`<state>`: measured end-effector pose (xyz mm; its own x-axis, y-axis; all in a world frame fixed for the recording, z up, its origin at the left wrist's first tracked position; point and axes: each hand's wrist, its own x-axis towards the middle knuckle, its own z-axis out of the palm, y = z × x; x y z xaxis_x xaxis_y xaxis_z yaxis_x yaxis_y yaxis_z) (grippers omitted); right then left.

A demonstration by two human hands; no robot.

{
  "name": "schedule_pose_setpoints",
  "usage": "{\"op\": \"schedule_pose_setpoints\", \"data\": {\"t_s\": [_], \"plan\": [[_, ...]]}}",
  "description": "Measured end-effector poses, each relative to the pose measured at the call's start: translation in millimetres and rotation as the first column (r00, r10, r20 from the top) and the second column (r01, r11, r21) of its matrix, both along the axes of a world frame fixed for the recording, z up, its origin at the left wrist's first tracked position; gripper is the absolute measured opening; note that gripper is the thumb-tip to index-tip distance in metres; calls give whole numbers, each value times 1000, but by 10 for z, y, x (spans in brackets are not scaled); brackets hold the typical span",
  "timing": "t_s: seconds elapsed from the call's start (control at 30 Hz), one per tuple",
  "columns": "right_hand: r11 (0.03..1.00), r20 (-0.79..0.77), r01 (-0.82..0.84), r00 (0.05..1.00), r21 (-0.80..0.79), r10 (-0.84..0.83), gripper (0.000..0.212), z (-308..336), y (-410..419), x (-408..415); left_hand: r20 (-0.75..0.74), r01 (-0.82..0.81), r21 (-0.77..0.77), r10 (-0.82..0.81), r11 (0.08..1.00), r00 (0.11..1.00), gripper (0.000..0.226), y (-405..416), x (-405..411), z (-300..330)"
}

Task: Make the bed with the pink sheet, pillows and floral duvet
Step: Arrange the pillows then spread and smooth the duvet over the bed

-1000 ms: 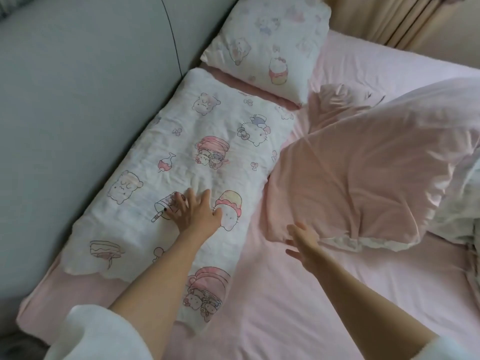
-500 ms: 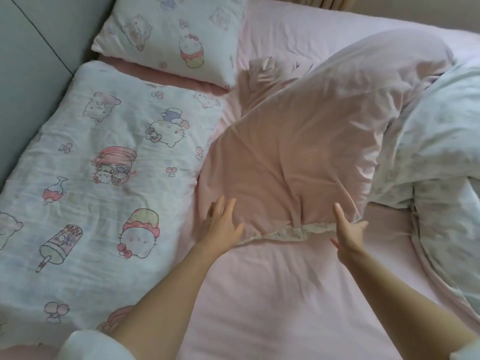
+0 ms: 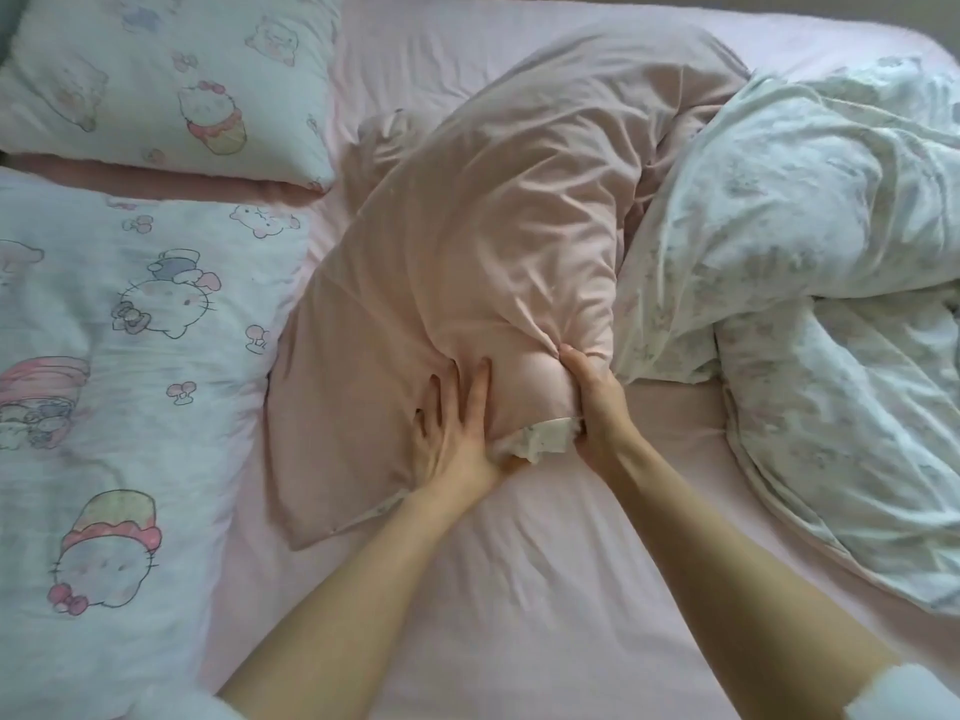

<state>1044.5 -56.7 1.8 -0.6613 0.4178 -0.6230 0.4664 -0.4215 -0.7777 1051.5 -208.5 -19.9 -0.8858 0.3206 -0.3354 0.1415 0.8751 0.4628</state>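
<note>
Gripping near end of pink pillow (image 3: 467, 283) with right hand (image 3: 597, 407), fingers curled round bunched case fabric at its right corner. Left hand (image 3: 452, 439) flat on pillow, fingers straight and spread, pressing down. Pillow lies mid-bed on pink sheet (image 3: 545, 589), long axis diagonal: near end toward person, far end pointing up-right. White inner (image 3: 540, 439) pokes out of case opening between the hands. Floral duvet (image 3: 810, 262) crumpled at right, touching pillow. Cartoon-print pillow (image 3: 171, 80) top left, cartoon-print quilt (image 3: 119, 387) flat at left
</note>
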Motion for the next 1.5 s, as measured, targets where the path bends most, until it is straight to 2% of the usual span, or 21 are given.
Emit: {"op": "schedule_pose_setpoints", "data": {"t_s": [0.1, 0.17, 0.23, 0.27, 0.37, 0.43, 0.47, 0.53, 0.6, 0.63, 0.7, 0.77, 0.83, 0.9, 1.0, 1.07, 1.17, 1.3, 1.37, 1.43, 1.5], "plan": [[981, -99, -56, 992, 184, 75, 48, 322, -24, -36, 48, -152, 178, 145, 972, 988, 100, 164, -108, 185], [964, -160, -51, 983, 261, 95, 44, 538, 11, -73, 87, -274, 319, 260, 907, 962, 79, 165, -214, 341], [943, -202, -65, 970, 327, 137, 62, 726, 17, -122, 38, -320, 404, 333, 857, 942, 57, 120, -329, 549], [935, -229, -64, 961, 349, 152, 63, 846, 31, -150, -6, -317, 438, 355, 841, 935, 48, 108, -408, 739], [939, -302, -14, 945, 344, 125, 32, 1182, 49, -221, -21, -402, 546, 491, 735, 871, 36, 92, -662, 1313], [917, -284, -85, 936, 390, 207, 54, 1336, 96, -286, -24, -474, 552, 581, 686, 813, 35, 81, -858, 1630], [893, -246, -141, 932, 427, 265, 64, 1423, 117, -321, -39, -484, 538, 594, 690, 803, 35, 46, -946, 1762], [832, -137, -218, 934, 511, 330, 67, 1453, 196, -346, -70, -475, 503, 582, 722, 810, 36, -47, -1060, 1904], [830, -76, -190, 960, 524, 268, 63, 1442, 266, -359, -119, -453, 479, 567, 752, 815, 36, -160, -1148, 2007], [859, -48, -130, 983, 495, 176, 66, 1365, 296, -339, -142, -442, 459, 555, 771, 820, 36, -200, -1145, 2004], [921, 26, 48, 998, 387, -63, 77, 1202, 362, -311, -150, -414, 439, 520, 797, 841, 37, -236, -1134, 1986], [952, 167, 189, 958, 241, -233, 82, 1011, 414, -257, -153, -407, 436, 511, 803, 846, 37, -235, -1119, 1974], [962, 222, 271, 939, -12, -262, 79, 789, 462, -201, -176, -409, 444, 526, 797, 832, 37, -220, -1159, 1956], [929, 183, 278, 954, -245, -237, 80, 565, 476, -190, -205, -418, 441, 543, 794, 814, 36, -234, -1236, 1905], [898, 62, 199, 980, -393, -190, 78, 384, 472, -267, -239, -426, 403, 543, 810, 805, 40, -284, -1323, 1763], [907, -3, 169, 983, -386, -184, 62, 361, 487, -322, -251, -406, 347, 501, 845, 828, 42, -318, -1338, 1639], [958, -13, 156, 986, -240, -164, 36, 407, 555, -380, -272, -307, 144, 336, 941, 902, 44, -361, -1328, 1479], [978, 155, 208, 966, 19, -208, 27, 622, 578, -493, -264, -100, -174, 51, 980, 963, 41, -382, -1325, 1483], [963, 132, 250, 956, 104, -262, 31, 816, 601, -727, -310, -84, -308, -17, 948, 951, 39, -326, -1483, 1641], [950, 74, 279, 954, 140, -291, 34, 1104, 633, -1063, -356, -148, -353, 14, 924, 934, 36, -260, -1699, 1869], [933, -38, 336, 942, 132, -334, 32, 1515, 724, -1470, -388, -284, -267, 167, 921, 906, 33, -200, -1983, 2128]]}}
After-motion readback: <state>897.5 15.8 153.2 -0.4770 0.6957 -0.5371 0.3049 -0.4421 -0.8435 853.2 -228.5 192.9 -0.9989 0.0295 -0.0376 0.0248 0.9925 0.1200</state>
